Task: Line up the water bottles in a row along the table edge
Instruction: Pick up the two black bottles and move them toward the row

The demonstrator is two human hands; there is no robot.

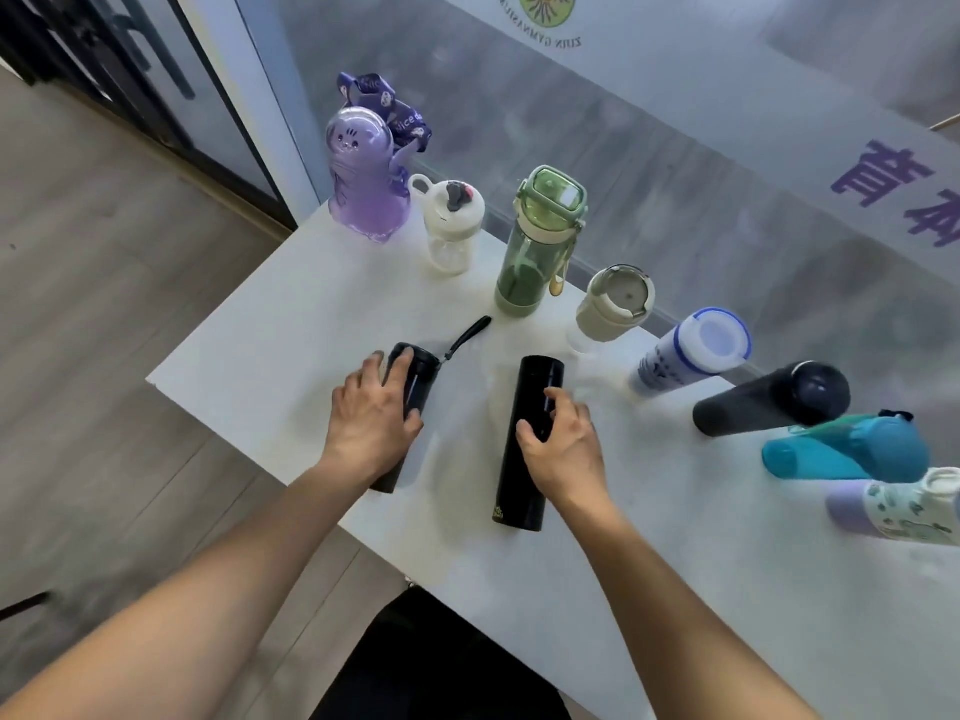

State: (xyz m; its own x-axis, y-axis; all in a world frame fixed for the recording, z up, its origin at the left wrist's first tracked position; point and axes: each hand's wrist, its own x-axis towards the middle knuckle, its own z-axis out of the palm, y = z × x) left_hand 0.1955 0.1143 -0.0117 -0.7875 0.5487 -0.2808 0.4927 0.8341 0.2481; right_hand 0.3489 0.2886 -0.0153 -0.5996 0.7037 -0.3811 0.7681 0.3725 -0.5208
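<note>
Two black bottles stand near the front of the white table (260, 356). My left hand (371, 413) wraps around the black bottle with a wrist strap (415, 368). My right hand (561, 449) grips the taller plain black bottle (527, 444) at its middle. Along the far edge by the window stand a purple cat-shaped bottle (363, 179), a white shaker (451, 226), a green bottle (540, 241), a beige cup (615, 304), a blue-and-white bottle (685, 356), a dark bottle (769, 400), a teal bottle (847, 452) and a lilac patterned bottle (898, 509).
A glass window wall (675, 122) with lettering rises right behind the row. The table's left corner (150, 379) drops to a wooden floor (104, 304). Open tabletop lies at the front right (753, 589). My dark-clothed lap (441, 667) is below the near edge.
</note>
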